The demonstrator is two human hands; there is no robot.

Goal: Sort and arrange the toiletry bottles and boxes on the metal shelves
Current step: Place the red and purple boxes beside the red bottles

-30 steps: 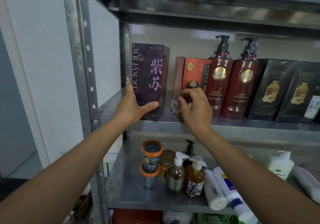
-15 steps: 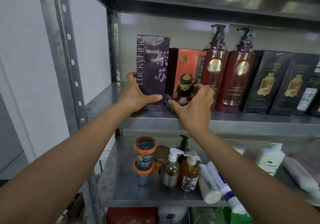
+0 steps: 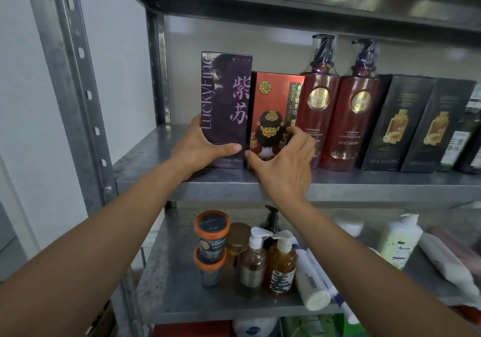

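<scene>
Gripping the red box [image 3: 276, 102] with the right hand [image 3: 283, 162] and the purple box [image 3: 226, 94], touching its left side, with the left hand [image 3: 197, 149], seemingly finishing this upright row, pump bottles [image 3: 320, 107] just right of the red box, leaving tubes [image 3: 312, 279] lying unsorted on the shelf [image 3: 177, 284] below it.

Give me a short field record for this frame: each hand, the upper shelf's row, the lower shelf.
left hand: grips the purple LuckyFine box near its base
right hand: grips the red box low, beside the purple one
upper shelf: both boxes upright, then two red pump bottles, then black boxes
lower shelf: stacked orange-lidded jars, amber pump bottles, white tubes lying down
</scene>
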